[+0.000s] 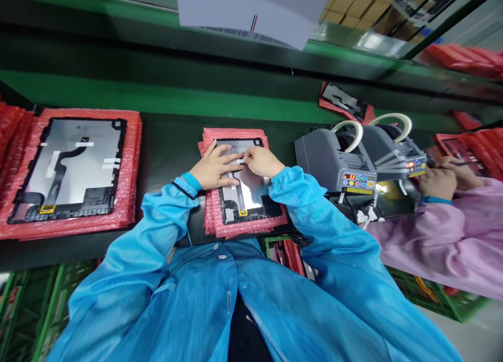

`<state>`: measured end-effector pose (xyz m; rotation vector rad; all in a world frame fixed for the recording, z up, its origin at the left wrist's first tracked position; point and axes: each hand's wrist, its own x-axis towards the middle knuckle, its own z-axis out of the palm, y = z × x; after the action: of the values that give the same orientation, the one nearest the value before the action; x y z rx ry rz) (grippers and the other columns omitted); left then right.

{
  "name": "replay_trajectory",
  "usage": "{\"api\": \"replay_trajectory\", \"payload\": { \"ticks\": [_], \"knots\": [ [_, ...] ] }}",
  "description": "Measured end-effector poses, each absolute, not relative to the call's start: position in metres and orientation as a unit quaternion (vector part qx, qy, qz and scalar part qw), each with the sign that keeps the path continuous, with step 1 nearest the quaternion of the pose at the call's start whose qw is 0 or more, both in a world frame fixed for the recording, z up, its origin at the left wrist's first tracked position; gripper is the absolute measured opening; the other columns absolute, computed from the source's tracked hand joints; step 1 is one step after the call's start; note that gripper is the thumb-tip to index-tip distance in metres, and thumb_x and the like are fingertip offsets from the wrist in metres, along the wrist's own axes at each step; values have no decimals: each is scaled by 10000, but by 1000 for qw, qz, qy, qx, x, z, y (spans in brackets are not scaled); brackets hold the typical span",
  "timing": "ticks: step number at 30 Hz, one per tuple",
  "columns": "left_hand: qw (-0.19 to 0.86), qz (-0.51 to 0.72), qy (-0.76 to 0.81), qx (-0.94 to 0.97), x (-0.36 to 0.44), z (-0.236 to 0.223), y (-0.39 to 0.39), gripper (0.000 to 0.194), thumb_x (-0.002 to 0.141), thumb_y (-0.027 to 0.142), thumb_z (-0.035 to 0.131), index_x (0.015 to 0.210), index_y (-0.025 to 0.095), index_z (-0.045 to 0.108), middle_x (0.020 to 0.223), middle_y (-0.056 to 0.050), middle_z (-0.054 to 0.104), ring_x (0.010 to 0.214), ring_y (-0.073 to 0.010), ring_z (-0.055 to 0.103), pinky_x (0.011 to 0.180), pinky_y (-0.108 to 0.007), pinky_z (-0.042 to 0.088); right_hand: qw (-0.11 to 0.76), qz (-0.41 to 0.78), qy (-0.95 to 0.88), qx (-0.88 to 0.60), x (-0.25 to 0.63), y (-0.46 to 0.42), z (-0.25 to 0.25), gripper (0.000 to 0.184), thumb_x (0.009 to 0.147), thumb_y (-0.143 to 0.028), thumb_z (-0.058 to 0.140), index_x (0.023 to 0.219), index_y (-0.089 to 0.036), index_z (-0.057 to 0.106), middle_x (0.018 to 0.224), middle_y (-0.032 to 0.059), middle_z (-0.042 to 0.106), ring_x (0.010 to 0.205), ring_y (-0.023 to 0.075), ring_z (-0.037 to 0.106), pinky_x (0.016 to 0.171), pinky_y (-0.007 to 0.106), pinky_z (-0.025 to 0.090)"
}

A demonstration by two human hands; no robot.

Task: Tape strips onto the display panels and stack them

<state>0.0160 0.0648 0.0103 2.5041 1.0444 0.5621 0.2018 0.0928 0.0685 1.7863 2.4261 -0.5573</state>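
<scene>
Dark workbench (168,142) with a green strip (157,97) along its far edge, and a raised green shelf (118,11) above carrying a white sheet (251,8). Green crates (27,309) below the bench; stacked cardboard boxes (361,3) upper right; grey floor (479,336) lower right. Bright, even overhead light.

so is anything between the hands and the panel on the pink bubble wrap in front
Nothing visible. The left hand lies flat on the display panel, and the right hand touches its upper part, fingertips at a small white strip. The panel lies on a stack of pink bubble wrap sheets.
</scene>
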Motion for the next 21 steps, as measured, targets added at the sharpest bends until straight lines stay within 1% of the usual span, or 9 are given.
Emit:
{"api": "replay_trajectory", "payload": {
  "ticks": [3, 7, 11, 13, 14, 16, 17, 19, 21],
  "knots": [
    [183, 202, 366, 890, 16, 10, 65, 475, 807, 576, 622, 1215, 334, 657, 1431, -43, 525, 1375, -348, 312, 1147, -646, 31, 59, -179, 781, 595, 197, 91, 72, 255, 912, -278, 499, 952, -128, 701, 979, 133, 720, 916, 218, 652, 776, 278, 440],
    [183, 197, 369, 890, 16, 10, 65, 475, 808, 561, 629, 1222, 331, 653, 1430, -50, 525, 1371, -345, 319, 1146, -652, 43, 71, -167, 774, 607, 192, 94, 75, 280, 890, -373, 572, 929, -128, 701, 971, 154, 716, 952, 251, 660, 801, 308, 456],
    [172, 185, 377, 891, 16, 10, 65, 484, 813, 555, 621, 1240, 329, 639, 1435, -48, 521, 1372, -339, 318, 1146, -648, 46, 57, -120, 725, 676, 202, 96, 80, 414, 787, -511, 676, 891, -111, 691, 988, 209, 698, 969, 308, 654, 790, 355, 469],
    [165, 174, 378, 894, 16, 10, 66, 510, 821, 563, 601, 1271, 325, 615, 1450, -45, 505, 1378, -341, 311, 1149, -640, 43, -3, -105, 706, 700, 221, 86, 81, 382, 787, -516, 672, 784, -134, 678, 900, 184, 704, 920, 286, 658, 763, 337, 466],
    [163, 169, 379, 895, 15, 10, 67, 539, 826, 571, 586, 1302, 317, 591, 1459, -47, 495, 1381, -344, 306, 1152, -633, 42, -52, -112, 699, 704, 236, 76, 80, 373, 811, -513, 641, 720, -152, 660, 822, 153, 701, 865, 259, 660, 736, 319, 463],
    [162, 165, 383, 894, 15, 11, 67, 596, 839, 585, 547, 1358, 291, 541, 1467, -56, 485, 1385, -353, 300, 1157, -617, 40, -176, -162, 672, 701, 272, 45, 72, 432, 855, -542, 556, 624, -181, 611, 642, 84, 649, 694, 194, 631, 651, 287, 449],
    [163, 165, 383, 894, 14, 11, 68, 617, 845, 591, 528, 1373, 273, 526, 1464, -64, 488, 1387, -356, 298, 1160, -609, 41, -238, -207, 645, 696, 292, 25, 66, 478, 851, -589, 525, 602, -187, 594, 563, 54, 605, 591, 162, 588, 595, 275, 435],
    [161, 170, 383, 894, 13, 12, 69, 626, 851, 603, 493, 1362, 245, 540, 1444, -75, 510, 1388, -357, 302, 1168, -587, 52, -346, -309, 545, 699, 328, -15, 51, 549, 763, -709, 536, 601, -187, 583, 459, 2, 520, 428, 109, 466, 462, 249, 373],
    [152, 179, 380, 895, 12, 14, 73, 612, 855, 625, 458, 1310, 237, 589, 1402, -79, 553, 1376, -356, 326, 1171, -580, 60, -452, -360, 405, 708, 354, -45, 37, 581, 632, -764, 614, 615, -185, 571, 433, -30, 485, 369, 78, 399, 379, 221, 303]
  ]
}}
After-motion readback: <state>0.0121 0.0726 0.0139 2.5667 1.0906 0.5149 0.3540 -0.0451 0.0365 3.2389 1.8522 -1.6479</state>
